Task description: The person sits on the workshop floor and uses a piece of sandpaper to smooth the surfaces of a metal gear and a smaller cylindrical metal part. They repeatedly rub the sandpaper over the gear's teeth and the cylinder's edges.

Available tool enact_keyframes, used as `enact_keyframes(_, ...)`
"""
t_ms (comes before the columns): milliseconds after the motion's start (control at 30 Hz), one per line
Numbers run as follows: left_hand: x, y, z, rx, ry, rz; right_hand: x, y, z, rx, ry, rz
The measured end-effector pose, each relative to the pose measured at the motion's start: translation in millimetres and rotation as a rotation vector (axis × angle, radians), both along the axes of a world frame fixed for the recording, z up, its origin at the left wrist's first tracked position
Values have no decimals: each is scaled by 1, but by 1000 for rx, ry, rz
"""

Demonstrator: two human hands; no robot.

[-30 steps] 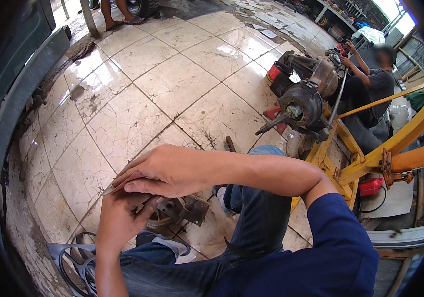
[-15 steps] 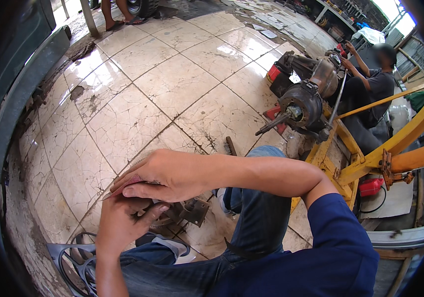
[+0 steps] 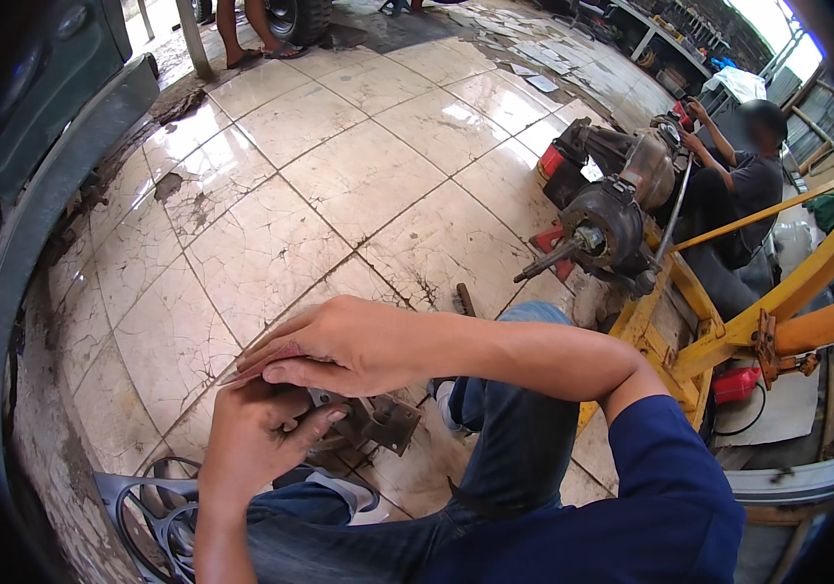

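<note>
My right hand (image 3: 349, 336) reaches across from the right, above my left hand. Between its thumb and fingers it pinches a reddish sheet that looks like sandpaper (image 3: 287, 351). Just beneath, my left hand (image 3: 259, 433) curls round a rusty metal bracket (image 3: 389, 425) with a flat plate at its right end. The left fingertips and much of the bracket are covered by the hands. A small lighter metal edge shows under the right thumb.
Cracked tiles (image 3: 329, 185) spread ahead, with a wire brush (image 3: 464, 300) beyond my knee. An axle assembly (image 3: 611, 214) stands at right beside a yellow frame (image 3: 699, 341). A co-worker (image 3: 748, 185) sits behind it. A grey spoked cover (image 3: 159, 511) lies at lower left.
The whole view has shifted slightly, moving the scene right and down. My hands keep nearly the same hold, with a little more of the metal showing under the right thumb.
</note>
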State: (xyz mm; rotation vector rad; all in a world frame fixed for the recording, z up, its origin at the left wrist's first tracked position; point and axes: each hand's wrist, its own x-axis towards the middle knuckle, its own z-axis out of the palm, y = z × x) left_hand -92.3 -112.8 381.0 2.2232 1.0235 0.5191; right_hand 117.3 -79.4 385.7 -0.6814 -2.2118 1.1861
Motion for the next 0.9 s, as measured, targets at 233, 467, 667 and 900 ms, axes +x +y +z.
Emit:
enact_keyframes(233, -4, 7, 1, 31, -71, 11, 1, 1, -3, 94, 31, -3)
enact_keyframes(467, -7, 5, 5, -97, -64, 90, -1, -2, 4, -72, 16, -54)
enact_keyframes(667, -1, 2, -2, -84, 115, -95, 4, 9, -12, 69, -100, -23)
enact_keyframes(900, -13, 9, -6, -200, 81, -11, 11, 16, -16, 237, -172, -196)
